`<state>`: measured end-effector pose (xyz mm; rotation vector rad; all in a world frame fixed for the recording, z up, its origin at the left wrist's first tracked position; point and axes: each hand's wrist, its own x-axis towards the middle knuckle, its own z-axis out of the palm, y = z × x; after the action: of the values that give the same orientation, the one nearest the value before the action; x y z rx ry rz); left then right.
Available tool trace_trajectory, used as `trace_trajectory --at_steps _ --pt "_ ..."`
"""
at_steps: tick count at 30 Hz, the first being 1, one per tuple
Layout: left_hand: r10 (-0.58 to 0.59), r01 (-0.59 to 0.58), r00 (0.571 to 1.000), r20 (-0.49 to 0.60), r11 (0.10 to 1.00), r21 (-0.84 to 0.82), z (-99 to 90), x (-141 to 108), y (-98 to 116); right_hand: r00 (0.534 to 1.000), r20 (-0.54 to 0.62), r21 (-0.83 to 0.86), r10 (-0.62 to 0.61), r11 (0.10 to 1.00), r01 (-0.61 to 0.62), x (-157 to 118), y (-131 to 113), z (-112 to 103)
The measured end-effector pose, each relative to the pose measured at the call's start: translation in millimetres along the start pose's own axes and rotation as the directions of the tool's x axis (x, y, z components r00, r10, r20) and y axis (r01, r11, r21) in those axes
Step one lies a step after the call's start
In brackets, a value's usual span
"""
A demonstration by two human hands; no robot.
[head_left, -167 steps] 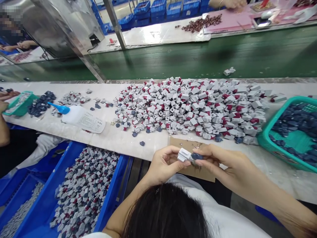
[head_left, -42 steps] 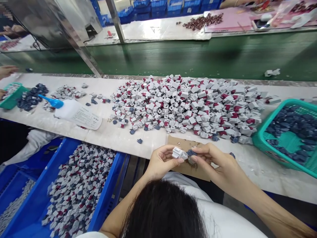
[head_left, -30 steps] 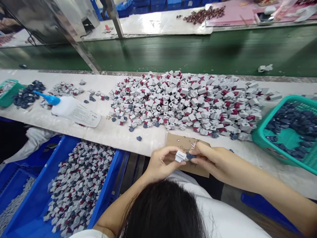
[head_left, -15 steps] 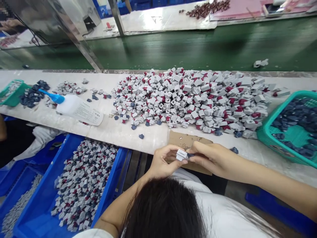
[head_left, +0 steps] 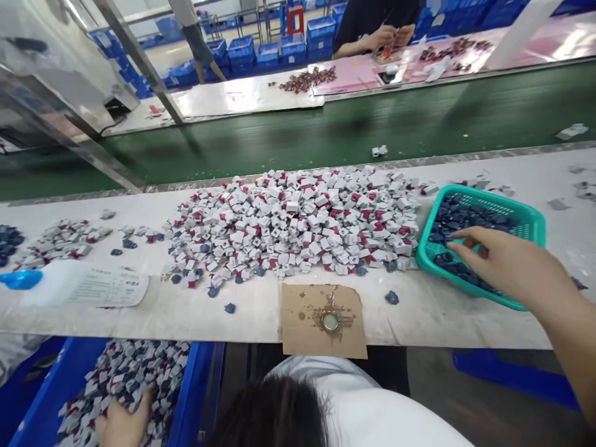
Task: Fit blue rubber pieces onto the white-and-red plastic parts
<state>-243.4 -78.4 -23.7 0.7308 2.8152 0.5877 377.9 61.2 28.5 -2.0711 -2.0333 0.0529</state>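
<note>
My left hand (head_left: 123,423) is low at the left, over the blue bin (head_left: 195,379) of mixed grey-white, red and dark blue pieces (head_left: 125,366). Its thumb stands apart from the fingers, and I see nothing held. My right hand (head_left: 500,256) reaches over the green basket (head_left: 535,226) of dark blue plastic pieces (head_left: 470,217). The thumb and forefinger tips are close but look slightly apart, just above the pieces. Between the hands, a piece of cardboard (head_left: 298,335) lies at the table edge, with a small round metal cap (head_left: 330,322) and wet stains on it.
A large heap of grey-white and red pieces (head_left: 298,223) covers the middle of the table. A white bottle with a blue nozzle (head_left: 84,284) lies on its side at left. Behind runs a green conveyor belt (head_left: 261,146); a co-worker's hands (head_left: 391,37) are beyond it.
My hands were together over the cardboard with a grey-white and dark blue piece. They have parted, left down to the bin, right to the basket; the piece is gone. The view has shifted.
</note>
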Motion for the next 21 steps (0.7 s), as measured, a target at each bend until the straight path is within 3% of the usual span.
trace_trajectory --at_steps 2,3,6,8,10,12,14,15,17,19,21 --pt "0.201 -0.187 0.967 -0.155 0.977 0.102 -2.8 -14.0 25.8 0.996 0.089 0.004 -0.03 1.0 0.03 3.0 32.7 13.6" --pt "0.313 -0.297 0.916 -0.25 0.95 0.101 -4.1 -23.9 48.1 0.991 0.123 0.04 -0.051 0.998 0.046 3.6 42.7 20.1" --pt "0.554 -0.634 0.671 -0.493 0.773 0.006 -6.0 -51.4 141.1 0.98 0.16 0.136 -0.117 0.986 0.095 3.0 51.8 32.5" --pt "0.679 -0.825 0.514 -0.524 0.558 -0.088 -2.0 -65.8 217.2 0.985 0.114 0.164 -0.126 0.981 0.107 1.5 48.4 34.4" --pt "0.823 -0.926 0.376 -0.425 0.318 -0.203 11.7 -81.7 299.9 0.994 0.063 0.217 -0.093 0.973 0.077 -0.1 43.3 33.0" --pt "0.956 -0.927 0.231 -0.184 0.158 -0.341 38.9 -102.6 384.3 1.0 0.028 0.296 -0.011 0.955 0.002 -0.7 38.3 29.7" --pt "0.992 -0.863 0.091 0.086 0.122 -0.49 78.4 -128.1 462.4 0.998 0.024 0.374 0.053 0.925 -0.058 -0.6 33.1 25.9" --pt "0.975 -0.812 0.071 0.212 0.18 -0.555 100.7 -141.3 496.2 0.998 0.015 0.402 0.069 0.913 -0.069 -0.4 30.4 24.3" --pt "0.954 -0.774 0.044 0.298 0.221 -0.594 144.1 -165.8 549.6 0.996 -0.06 0.435 0.071 0.9 -0.038 -0.3 25.4 22.6" --pt "0.95 -0.733 0.04 0.311 0.239 -0.636 178.7 -184.6 583.5 0.983 -0.172 0.443 0.065 0.896 0.018 -0.9 22.1 22.7" --pt "0.957 -0.654 0.035 0.289 0.24 -0.717 200.4 -196.8 601.9 0.963 -0.26 0.447 0.064 0.893 0.061 -1.8 20.9 23.2"
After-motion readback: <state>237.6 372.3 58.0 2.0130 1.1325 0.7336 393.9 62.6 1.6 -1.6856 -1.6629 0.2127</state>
